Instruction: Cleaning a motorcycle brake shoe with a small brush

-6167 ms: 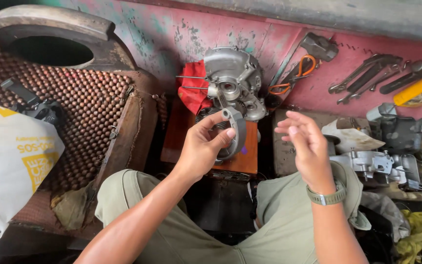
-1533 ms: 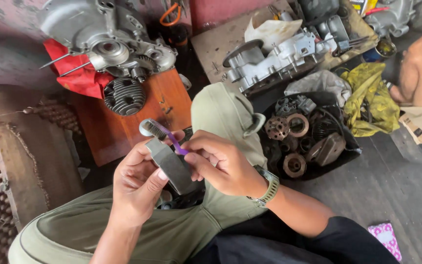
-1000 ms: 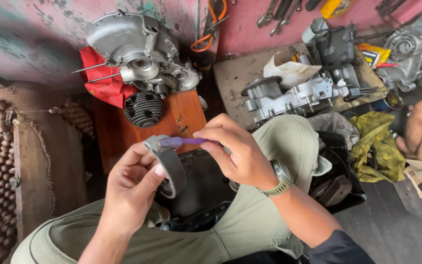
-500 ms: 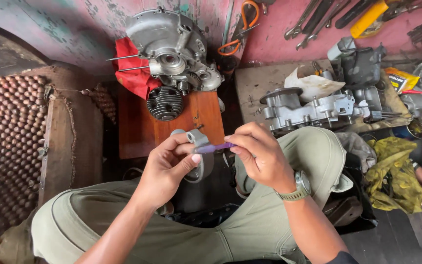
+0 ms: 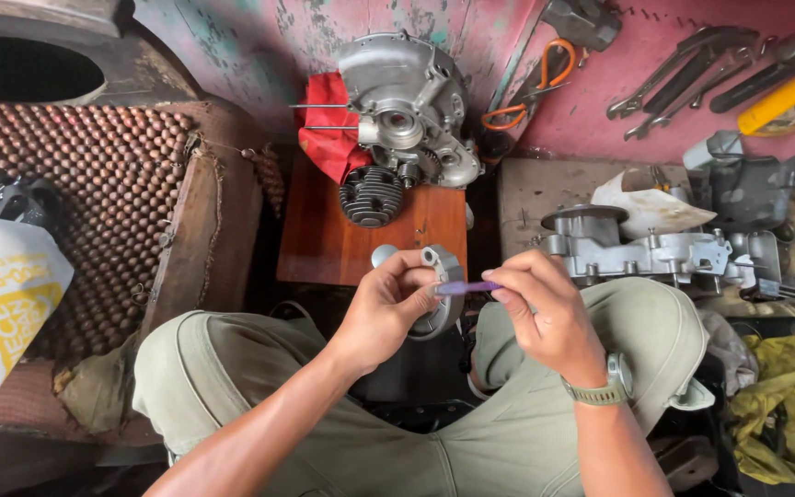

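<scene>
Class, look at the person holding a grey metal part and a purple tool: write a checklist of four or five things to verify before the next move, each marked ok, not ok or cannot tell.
1. Left hand grips the grey metal part firmly: ok.
2. Right hand pinches the purple tool: ok.
3. Tool tip touches the part: ok, it appears to meet the part's edge.
4. Part held above the lap, apart from the wooden block: ok.
5. Part's working face is clean: cannot tell, the fingers hide it.

Two hands, one grey casting, one purple tool, two engine blocks.
</scene>
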